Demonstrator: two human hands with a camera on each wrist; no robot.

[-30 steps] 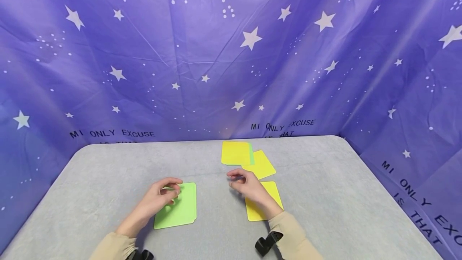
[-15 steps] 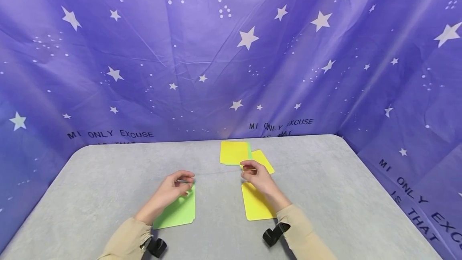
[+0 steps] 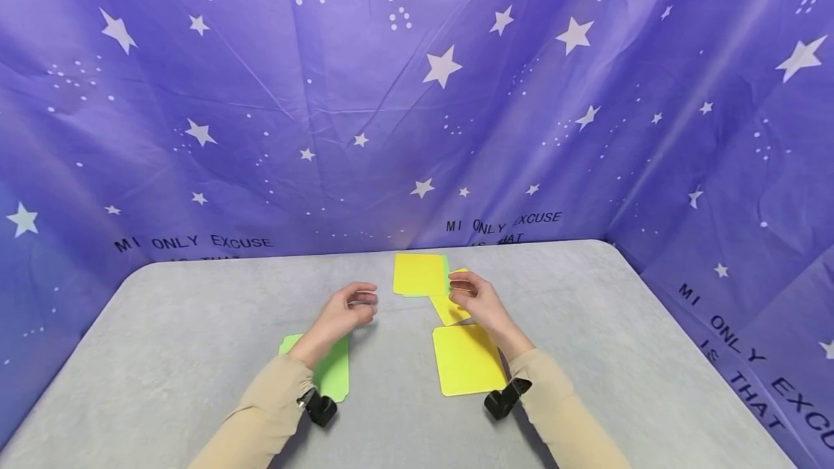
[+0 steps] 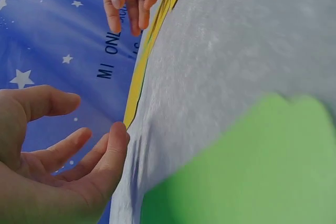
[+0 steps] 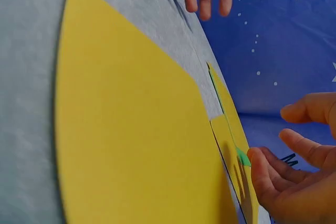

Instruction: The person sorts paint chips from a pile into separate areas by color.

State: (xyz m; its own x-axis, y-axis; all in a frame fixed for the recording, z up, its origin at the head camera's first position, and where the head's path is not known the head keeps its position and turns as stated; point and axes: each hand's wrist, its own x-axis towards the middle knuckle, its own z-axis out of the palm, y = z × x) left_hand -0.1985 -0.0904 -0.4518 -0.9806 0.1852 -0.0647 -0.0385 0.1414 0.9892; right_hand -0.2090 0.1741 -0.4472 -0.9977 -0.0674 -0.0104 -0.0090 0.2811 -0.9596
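Grey tabletop [image 3: 392, 364] — middle yellow card [image 3: 447, 310] aslant

Green cards [image 3: 335, 371] flat at left, yellow cards [image 3: 465, 364] centre-right, two overlapping

Purple star-print curtain [image 3: 365, 93], black lettering [image 3: 211, 242], pale grey rounded-corner table [image 3: 195, 324]

Head view: from above, facing forward and down, widest, taking in left hand [image 3: 342, 310], right hand [image 3: 482, 302], counter [image 3: 195, 353], curtain [image 3: 365, 93]. Left wrist view: close by left hand, turned sideways, green card [image 4: 257, 171] near lens, right hand at top. Right wrist view: close by right hand, also turned sideways, front yellow card [image 5: 131, 119] large, left hand at top. Far yellow card [image 3: 418, 273] shared by all views.
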